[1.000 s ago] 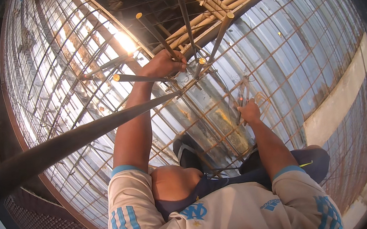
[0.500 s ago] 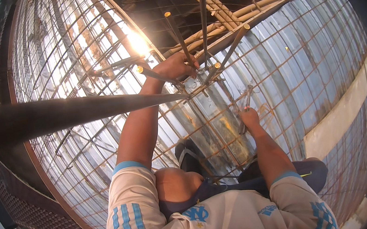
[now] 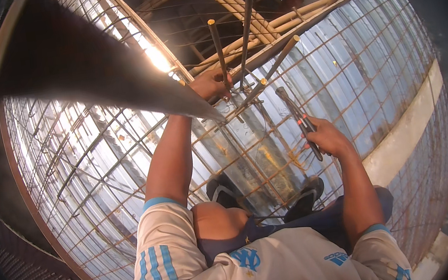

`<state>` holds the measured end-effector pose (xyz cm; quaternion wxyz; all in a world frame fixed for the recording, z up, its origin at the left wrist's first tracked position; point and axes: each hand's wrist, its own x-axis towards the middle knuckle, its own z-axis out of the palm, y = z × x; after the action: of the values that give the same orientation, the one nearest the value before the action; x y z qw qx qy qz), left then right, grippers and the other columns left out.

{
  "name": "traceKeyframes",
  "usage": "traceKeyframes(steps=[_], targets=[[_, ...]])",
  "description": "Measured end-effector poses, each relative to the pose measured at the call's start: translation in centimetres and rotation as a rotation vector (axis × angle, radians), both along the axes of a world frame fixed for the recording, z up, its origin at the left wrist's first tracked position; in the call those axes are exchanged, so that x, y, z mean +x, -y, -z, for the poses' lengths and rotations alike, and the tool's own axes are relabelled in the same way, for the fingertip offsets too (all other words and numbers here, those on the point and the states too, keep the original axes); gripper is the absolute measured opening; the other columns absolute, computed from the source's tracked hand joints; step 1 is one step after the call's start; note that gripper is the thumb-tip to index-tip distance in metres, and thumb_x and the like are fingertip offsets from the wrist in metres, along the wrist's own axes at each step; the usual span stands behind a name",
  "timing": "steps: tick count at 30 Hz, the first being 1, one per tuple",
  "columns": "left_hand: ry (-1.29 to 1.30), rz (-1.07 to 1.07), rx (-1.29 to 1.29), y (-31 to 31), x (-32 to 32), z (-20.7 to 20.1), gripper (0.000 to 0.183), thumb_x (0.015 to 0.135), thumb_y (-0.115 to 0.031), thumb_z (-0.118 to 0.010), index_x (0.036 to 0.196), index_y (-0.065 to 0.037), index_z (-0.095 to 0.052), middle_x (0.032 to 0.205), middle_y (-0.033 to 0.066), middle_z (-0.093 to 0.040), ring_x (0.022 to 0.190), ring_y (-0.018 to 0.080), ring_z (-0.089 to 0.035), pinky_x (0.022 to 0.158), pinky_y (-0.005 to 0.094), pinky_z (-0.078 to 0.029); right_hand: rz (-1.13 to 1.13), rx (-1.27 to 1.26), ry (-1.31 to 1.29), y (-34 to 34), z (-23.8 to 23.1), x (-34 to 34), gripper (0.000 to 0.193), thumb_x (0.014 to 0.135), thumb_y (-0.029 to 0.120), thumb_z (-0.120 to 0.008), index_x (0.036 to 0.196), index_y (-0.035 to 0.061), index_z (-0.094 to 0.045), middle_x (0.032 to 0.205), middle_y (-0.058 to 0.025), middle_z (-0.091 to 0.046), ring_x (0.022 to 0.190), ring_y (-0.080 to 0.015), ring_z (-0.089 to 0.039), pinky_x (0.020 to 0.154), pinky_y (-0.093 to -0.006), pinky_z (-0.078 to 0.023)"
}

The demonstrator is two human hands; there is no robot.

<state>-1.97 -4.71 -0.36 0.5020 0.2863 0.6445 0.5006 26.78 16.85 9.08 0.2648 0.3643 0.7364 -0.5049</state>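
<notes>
My left hand (image 3: 210, 85) is closed around the lower part of an upright steel rebar (image 3: 216, 43) by the decking edge. More rebars stick up and lean beside it, among them a tall rebar (image 3: 247, 28) and a slanted rebar (image 3: 282, 63). In my right hand (image 3: 324, 136) is a pair of dark tying pincers (image 3: 291, 107), gripped by the handles with the jaws pointing up and away. The pincers are over the mesh, to the right of the rebar cluster, and their jaws look apart from the bars.
Rusty rebar mesh (image 3: 335, 75) covers the ribbed metal decking (image 3: 357, 29) under my feet. A large, blurred dark bar (image 3: 111, 70) crosses the upper left close to the camera. Bamboo poles (image 3: 252, 13) lie beyond the decking edge. A pale strip (image 3: 405, 126) runs along the right.
My right hand has shifted right and turned, so the pincers now show more plainly. The near dark bar has swung upward in view. My left hand stays at the upright rebar.
</notes>
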Motion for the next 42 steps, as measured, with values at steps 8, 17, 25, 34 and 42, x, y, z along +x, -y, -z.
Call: traceKeyframes(steps=[8, 17, 25, 34, 42], targets=[[0.277, -0.065, 0.039, 0.2, -0.3, 1.8, 0.020, 0.080, -0.009, -0.063, 0.098, -0.002, -0.060, 0.097, 0.0089, -0.062, 0.097, 0.0167, -0.061, 0.086, 0.0297, -0.048, -0.221, 0.090, -0.027, 1.3, -3.9, -1.0, 0.070, 0.076, 0.006, -0.052, 0.144, 0.0165, -0.043, 0.103, -0.0144, -0.064, 0.085, -0.0225, -0.064, 0.067, -0.0344, -0.050], [0.547, -0.077, 0.241, 1.1, -0.3, 3.0, 0.036, 0.092, -0.027, -0.061, 0.116, -0.001, -0.054, 0.108, 0.0119, -0.056, 0.098, 0.0213, -0.062, 0.088, 0.0326, -0.050, -0.429, 0.304, -0.131, 1.8, -1.8, -1.4, 0.070, 0.074, 0.005, -0.050, 0.143, 0.0164, -0.044, 0.124, -0.0276, -0.057, 0.116, -0.0412, -0.054, 0.100, -0.0430, -0.042], [0.221, -0.018, 0.170, 0.6, -0.3, 2.6, 0.039, 0.092, -0.031, -0.063, 0.116, -0.001, -0.055, 0.106, 0.0106, -0.058, 0.093, 0.0194, -0.065, 0.087, 0.0311, -0.050, -0.384, 0.263, -0.197, 2.0, -2.2, -2.0, 0.070, 0.074, 0.005, -0.048, 0.143, 0.0165, -0.043, 0.122, -0.0289, -0.058, 0.115, -0.0425, -0.054, 0.099, -0.0437, -0.042], [0.298, -0.046, 0.166, 0.3, 0.0, 1.9, 0.044, 0.092, -0.033, -0.064, 0.120, 0.000, -0.054, 0.108, 0.0126, -0.059, 0.093, 0.0223, -0.065, 0.086, 0.0331, -0.052, -0.491, 0.255, -0.047, 3.1, -3.0, -6.6, 0.068, 0.077, 0.010, -0.053, 0.144, 0.0174, -0.042, 0.119, -0.0286, -0.059, 0.113, -0.0411, -0.056, 0.097, -0.0432, -0.043], [0.334, -0.139, 0.087, 0.3, 0.0, 2.8, 0.041, 0.092, -0.030, -0.063, 0.116, 0.003, -0.057, 0.107, 0.0131, -0.060, 0.094, 0.0224, -0.064, 0.086, 0.0333, -0.053, -0.491, 0.137, 0.147, 3.8, -6.4, -10.3, 0.060, 0.079, 0.014, -0.056, 0.138, 0.0099, -0.047, 0.103, -0.0224, -0.063, 0.095, -0.0308, -0.064, 0.070, -0.0406, -0.053]])
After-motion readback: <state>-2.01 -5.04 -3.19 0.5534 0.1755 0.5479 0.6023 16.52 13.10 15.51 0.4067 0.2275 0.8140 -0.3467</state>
